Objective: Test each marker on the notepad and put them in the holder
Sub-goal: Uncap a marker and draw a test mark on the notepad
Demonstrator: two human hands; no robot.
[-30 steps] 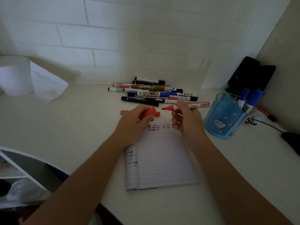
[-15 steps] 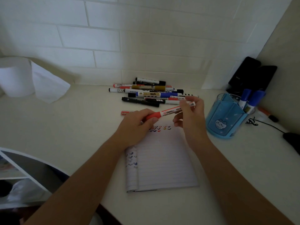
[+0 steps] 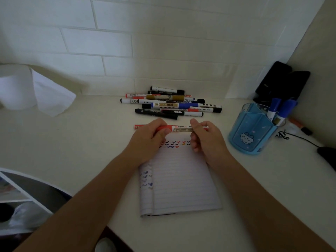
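I hold a red marker (image 3: pixel 181 128) level above the top of the lined notepad (image 3: pixel 181 182). My left hand (image 3: pixel 147 140) grips its red cap end, and my right hand (image 3: pixel 207 139) pinches the white barrel. The cap sits on the marker. Small coloured test marks (image 3: pixel 174 144) run across the notepad's top lines. A pile of several markers (image 3: pixel 171 103) lies behind my hands near the wall. The blue holder (image 3: pixel 254 130) stands at the right with two blue-capped markers (image 3: pixel 280 110) in it.
Another red marker (image 3: pixel 139 126) lies on the desk, partly hidden by my left hand. A paper roll (image 3: pixel 16 88) stands at the far left. Black devices (image 3: pixel 283 82) lean in the right corner, with an orange pen (image 3: pixel 300 125), a black cable and a dark mouse (image 3: pixel 327 157) nearby.
The marker was uncapped, with the cap in my left hand. Since then I have brought the two together and pushed the cap on; the marker now lies level between both hands.
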